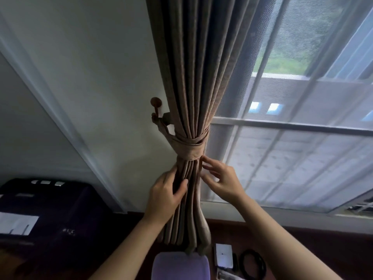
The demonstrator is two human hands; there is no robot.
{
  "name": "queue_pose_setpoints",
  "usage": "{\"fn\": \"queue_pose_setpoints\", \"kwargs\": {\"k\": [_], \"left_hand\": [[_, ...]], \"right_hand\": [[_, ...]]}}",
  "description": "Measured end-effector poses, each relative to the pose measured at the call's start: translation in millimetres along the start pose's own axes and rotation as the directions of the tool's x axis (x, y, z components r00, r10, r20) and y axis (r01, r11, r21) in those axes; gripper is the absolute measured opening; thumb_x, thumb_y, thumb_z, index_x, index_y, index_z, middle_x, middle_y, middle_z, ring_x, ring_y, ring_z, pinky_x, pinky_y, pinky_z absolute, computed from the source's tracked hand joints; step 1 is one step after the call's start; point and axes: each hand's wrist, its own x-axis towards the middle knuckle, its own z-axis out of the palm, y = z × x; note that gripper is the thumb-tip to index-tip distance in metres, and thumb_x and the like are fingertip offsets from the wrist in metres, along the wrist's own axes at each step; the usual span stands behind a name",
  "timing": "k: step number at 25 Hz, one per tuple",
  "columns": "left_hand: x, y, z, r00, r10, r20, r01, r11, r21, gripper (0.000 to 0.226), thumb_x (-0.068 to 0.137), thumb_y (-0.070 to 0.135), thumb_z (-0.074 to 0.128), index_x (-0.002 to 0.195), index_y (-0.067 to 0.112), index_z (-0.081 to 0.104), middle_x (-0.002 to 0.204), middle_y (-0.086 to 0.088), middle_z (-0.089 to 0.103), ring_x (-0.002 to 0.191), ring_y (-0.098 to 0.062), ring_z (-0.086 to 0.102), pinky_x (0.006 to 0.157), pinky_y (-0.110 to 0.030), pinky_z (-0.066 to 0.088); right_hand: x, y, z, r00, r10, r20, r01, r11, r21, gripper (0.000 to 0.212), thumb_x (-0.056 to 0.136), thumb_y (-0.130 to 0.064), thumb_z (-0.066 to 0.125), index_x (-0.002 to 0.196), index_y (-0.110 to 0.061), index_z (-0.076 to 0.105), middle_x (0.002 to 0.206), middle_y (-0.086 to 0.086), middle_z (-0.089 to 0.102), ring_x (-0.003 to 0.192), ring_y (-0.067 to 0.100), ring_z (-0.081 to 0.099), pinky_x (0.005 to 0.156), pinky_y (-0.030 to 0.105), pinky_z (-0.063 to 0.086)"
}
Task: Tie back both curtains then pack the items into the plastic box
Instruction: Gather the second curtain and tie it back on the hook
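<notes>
A brown pleated curtain (197, 77) hangs at the window's left edge, gathered by a matching fabric tieback (190, 145) that loops to a round wooden wall hook (155, 103). Just below the tieback, my left hand (166, 196) grips the bunched folds from the left, thumb across the front. My right hand (219, 178) touches the curtain's right edge with spread, lightly bent fingers right under the band. The curtain's lower end (193, 235) drops to the dark wooden surface below.
A purple cushioned thing (180, 265) sits at the bottom centre. Beside it lie a white card (224, 255) and a coiled black cable (254, 263). A dark box with white labels (46, 209) stands at the left. White sheer fabric (292, 138) covers the window.
</notes>
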Motion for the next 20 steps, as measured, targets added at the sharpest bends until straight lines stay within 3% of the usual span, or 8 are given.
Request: {"fn": "queue_pose_setpoints", "kwargs": {"k": [2,5,8,10,12,14,17,20], "left_hand": [[9,0,-3,0.999,0.001,0.050,0.001,1.000,-0.031,0.047,0.083,0.040,0.056,0.113,0.005,0.065,0.090,-0.011,0.071,0.081,-0.025,0.068,0.073,-0.024,0.046],[18,-2,-4,0.996,-0.011,0.084,0.011,1.000,0.001,0.031,0.081,0.030,0.070,0.102,0.007,0.069,0.084,-0.011,0.071,0.073,-0.027,0.069,0.065,-0.028,0.051],[20,-5,-2,0.997,0.016,0.071,-0.020,0.998,0.055,0.028,0.082,0.033,0.063,0.087,0.007,0.069,0.073,-0.010,0.070,0.063,-0.027,0.067,0.057,-0.028,0.051],[21,-4,-2,0.998,0.040,0.044,-0.043,0.997,0.063,0.035,0.079,0.041,0.053,0.080,0.009,0.068,0.068,-0.008,0.068,0.059,-0.026,0.066,0.053,-0.026,0.049],[21,-4,-4,0.999,0.026,0.024,-0.027,0.999,0.023,0.037,0.077,0.043,0.052,0.083,0.011,0.069,0.071,-0.005,0.069,0.061,-0.024,0.067,0.055,-0.027,0.050],[22,-5,-5,0.999,0.037,0.022,-0.038,0.999,0.020,0.037,0.079,0.045,0.053,0.083,0.011,0.069,0.070,-0.005,0.069,0.061,-0.023,0.067,0.054,-0.028,0.052],[28,-5,-1,0.993,0.121,0.007,-0.121,0.986,0.116,0.035,0.081,0.038,0.051,0.064,0.009,0.059,0.053,-0.007,0.060,0.045,-0.025,0.059,0.042,-0.027,0.043],[30,-1,4,0.979,0.202,0.002,-0.197,0.955,0.219,0.032,0.081,0.030,0.050,0.058,0.009,0.057,0.048,-0.007,0.056,0.038,-0.023,0.055,0.035,-0.025,0.036]], "right_hand": [[1,-1,3,0.998,-0.022,-0.059,0.018,0.998,-0.066,0.048,0.080,-0.026,0.073,0.124,-0.013,0.060,0.112,0.002,0.069,0.099,0.007,0.066,0.087,0.023,0.053],[-2,-5,13,0.960,-0.102,-0.261,0.061,0.985,-0.161,0.031,0.077,-0.023,0.076,0.104,-0.012,0.068,0.098,-0.001,0.070,0.081,0.006,0.069,0.074,0.017,0.054],[-5,-5,23,0.951,-0.085,-0.299,0.056,0.993,-0.105,0.017,0.079,-0.018,0.074,0.090,-0.010,0.065,0.086,-0.007,0.064,0.071,0.004,0.068,0.067,0.007,0.049],[-2,-2,22,0.988,-0.035,-0.151,0.027,0.998,-0.054,0.012,0.080,-0.021,0.070,0.088,-0.014,0.064,0.080,-0.007,0.067,0.075,0.007,0.070,0.070,0.016,0.053],[0,1,21,0.995,-0.010,0.098,0.011,1.000,-0.009,0.016,0.078,-0.026,0.067,0.090,-0.016,0.063,0.082,-0.005,0.072,0.080,0.008,0.070,0.074,0.026,0.056],[-3,4,23,0.979,-0.022,0.201,0.038,0.996,-0.078,0.020,0.076,-0.026,0.069,0.094,-0.017,0.065,0.086,-0.002,0.073,0.080,0.010,0.070,0.074,0.021,0.054],[-20,22,34,0.983,-0.153,-0.100,0.099,0.905,-0.415,0.027,0.076,-0.015,0.062,0.102,-0.017,0.066,0.069,0.006,0.062,0.058,0.022,0.061,0.052,0.026,0.047],[-38,26,55,0.949,-0.157,-0.272,0.003,0.871,-0.492,0.035,0.075,-0.010,0.060,0.110,-0.017,0.060,0.069,0.003,0.049,0.053,0.017,0.047,0.047,0.023,0.036]]}}
